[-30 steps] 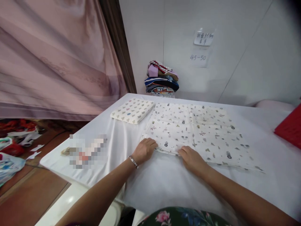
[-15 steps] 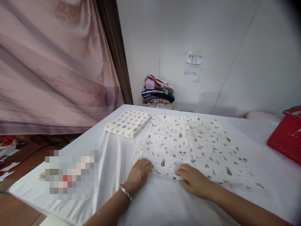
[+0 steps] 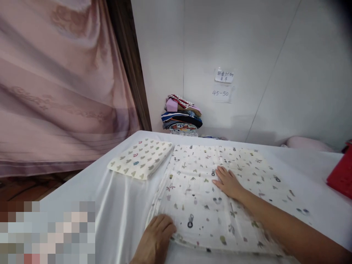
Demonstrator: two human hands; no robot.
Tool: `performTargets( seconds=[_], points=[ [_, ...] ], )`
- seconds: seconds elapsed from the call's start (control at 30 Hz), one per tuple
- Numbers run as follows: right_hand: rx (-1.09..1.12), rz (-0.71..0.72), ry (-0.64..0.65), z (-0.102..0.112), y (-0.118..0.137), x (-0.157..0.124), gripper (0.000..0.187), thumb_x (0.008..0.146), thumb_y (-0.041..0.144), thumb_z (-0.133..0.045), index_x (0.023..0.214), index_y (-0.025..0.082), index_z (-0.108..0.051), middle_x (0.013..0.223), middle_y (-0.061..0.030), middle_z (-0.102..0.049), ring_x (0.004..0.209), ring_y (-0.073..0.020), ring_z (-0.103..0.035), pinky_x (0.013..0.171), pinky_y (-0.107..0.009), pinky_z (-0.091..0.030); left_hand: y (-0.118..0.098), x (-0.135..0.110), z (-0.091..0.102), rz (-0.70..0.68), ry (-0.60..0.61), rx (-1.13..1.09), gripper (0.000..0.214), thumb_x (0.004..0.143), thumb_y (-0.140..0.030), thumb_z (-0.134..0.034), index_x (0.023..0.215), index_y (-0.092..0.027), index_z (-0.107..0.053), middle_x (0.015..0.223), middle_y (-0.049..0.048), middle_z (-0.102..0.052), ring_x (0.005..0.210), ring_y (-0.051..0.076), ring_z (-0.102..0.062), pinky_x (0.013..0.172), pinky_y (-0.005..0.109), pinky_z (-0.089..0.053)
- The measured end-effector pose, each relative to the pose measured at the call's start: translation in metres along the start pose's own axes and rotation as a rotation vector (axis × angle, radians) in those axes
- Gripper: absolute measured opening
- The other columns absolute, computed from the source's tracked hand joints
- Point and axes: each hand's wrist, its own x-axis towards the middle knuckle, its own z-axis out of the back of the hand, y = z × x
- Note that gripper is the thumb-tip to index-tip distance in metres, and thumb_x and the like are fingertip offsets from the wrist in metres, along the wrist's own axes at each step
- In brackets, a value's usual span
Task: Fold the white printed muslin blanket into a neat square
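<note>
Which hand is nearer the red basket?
Right. The right hand rests on the spread cloth, left of the red basket; the left hand is farther, at the cloth's near-left corner.

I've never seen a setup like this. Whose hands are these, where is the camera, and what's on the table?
No robot here: the left hand and right hand are a person's own, bare. One camera worn on the head looks forward and down.

On the white-covered table lies a broad white fabric sheet with small scattered prints. Left of it sits a folded cream cloth with grey-green shapes.

The right hand rests flat on the sheet, fingers spread. The left touches its near left corner; whether it grips is unclear.
</note>
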Motion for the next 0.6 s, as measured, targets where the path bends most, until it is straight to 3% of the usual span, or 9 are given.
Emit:
performTargets(
  seconds=[0.3,0.5,0.6],
  points=[
    [-0.030,-0.098,-0.001,0.005,0.003,0.091,0.081,0.082,0.067,-0.011,0.143,0.014,-0.021,0.150,-0.0075,-0.007,0.137,-0.0258,-0.003,0.109,-0.047,-0.009,0.019,-0.002,-0.013,-0.065,0.008,0.012,0.009,0.080,-0.014,-0.045,0.077,-0.020,-0.052,0.077,0.0015,-0.055,0.070,0.015,-0.047,0.060,0.026,-0.038],
    [0.038,0.233,0.019,0.008,0.042,0.132,0.075,0.082,0.067,-0.013,0.142,0.023,-0.022,0.151,-0.0023,-0.007,0.137,-0.0243,-0.003,0.109,-0.044,-0.006,0.020,0.000,-0.014,-0.105,-0.025,0.069,0.021,0.090,-0.023,-0.039,0.073,-0.019,-0.051,0.072,0.0011,-0.054,0.065,0.014,-0.046,0.056,0.025,-0.036],
    [0.024,0.127,0.046,0.018,0.057,0.157,0.073,0.084,0.064,-0.015,0.143,0.022,-0.020,0.151,-0.0022,-0.006,0.137,-0.0254,-0.004,0.108,-0.047,-0.007,0.019,0.000,-0.016,-0.086,-0.019,0.067,0.022,0.090,-0.025,-0.039,0.073,-0.019,-0.052,0.072,0.0015,-0.055,0.066,0.014,-0.047,0.057,0.026,-0.037]
  ],
)
